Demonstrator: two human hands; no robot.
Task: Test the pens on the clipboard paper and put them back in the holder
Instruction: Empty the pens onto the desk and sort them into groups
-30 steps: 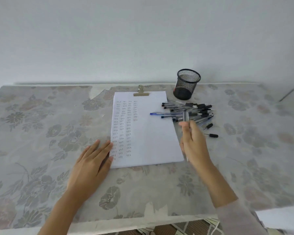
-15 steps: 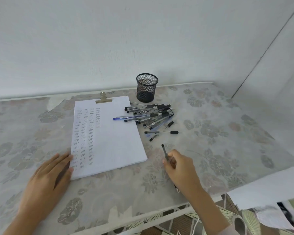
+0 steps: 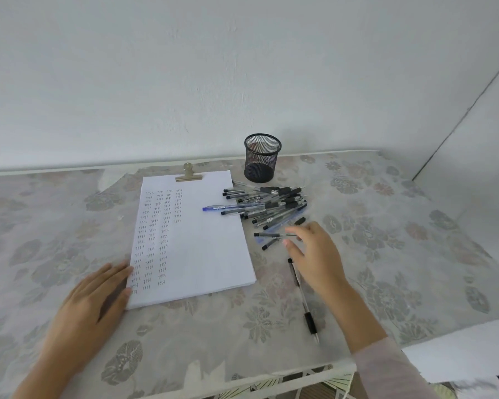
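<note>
Items I log from the head view, each placed against the clipboard paper:

1. Wall: plain and pale, rising beyond the paper's top edge.
2. Table: covered in a faded floral cloth, lying under the paper and spreading out on all sides of it.
3. Clipboard paper: a white sheet lying flat, with columns of small test marks down its left half and its right half bare.
4. Left hand: at the paper's lower left corner, palm down and flat, fingers straight. The fingertips touch the paper's left edge and it holds nothing.
5. Right hand: just right of the paper's right edge, fingers spread wide and loose, blurred. I see nothing gripped in it.
6. Pile of pens: heaped right of the paper's upper half, mostly clear barrels with black caps, lying crosswise.
7. Holder: a black mesh cup standing upright beyond the paper's top right corner, just behind the pile.
8. Single pen: lying alone on the cloth right of the paper's lower corner, beside the right wrist, its black grip toward me.
9. Blue pen: sticking out of the pile, its blue end resting on the paper's right margin.
10. Clip: brass-coloured, clamped on the middle of the paper's top edge.
11. Loose pen: right of the paper's mid edge, at the right hand's fingertips. I cannot tell whether they touch.
</note>
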